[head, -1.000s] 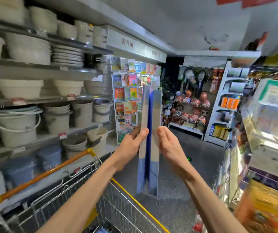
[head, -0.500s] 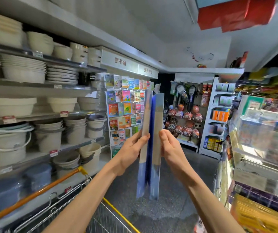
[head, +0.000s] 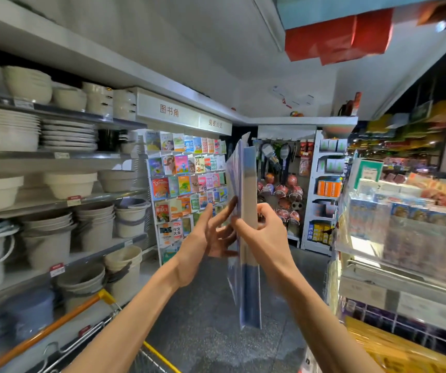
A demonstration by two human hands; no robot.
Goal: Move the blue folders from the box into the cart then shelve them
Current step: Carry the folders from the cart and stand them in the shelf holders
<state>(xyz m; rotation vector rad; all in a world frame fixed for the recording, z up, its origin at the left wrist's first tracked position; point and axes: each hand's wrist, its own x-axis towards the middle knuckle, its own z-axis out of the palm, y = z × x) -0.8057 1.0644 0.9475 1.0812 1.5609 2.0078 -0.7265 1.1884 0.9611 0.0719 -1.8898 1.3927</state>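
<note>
From my remote seat I see the blue folders (head: 249, 289) held upright in the air between both hands, edge-on to me, out of the cart (head: 60, 324) and not on any shelf; the stack is pale at the middle and blue toward its top and bottom ends, and its lower end hangs above the grey floor (head: 203, 313), just beyond the cart's yellow front rim; my right hand (head: 267, 235) grips the stack about midway up, thumb on the near face and fingers curled round the far edge; my left hand (head: 208, 238) is spread wide, fingers fairly straight, their tips touching the left face of the stack where the leaves fan apart a little, though blur keeps me from telling which leaf each finger meets; the cart shows only its orange handle and some wire at the lower left; along the left wall the shelves (head: 55, 157) carry stacked bowls (head: 68, 184), plates (head: 68, 134) and pale buckets (head: 95, 232), the buckets reaching the right end of the lower boards; past that end stands a book rack (head: 184, 181) full of bright covers, directly behind the folders; balls (head: 281, 192) hang on the back wall to the right.
</note>
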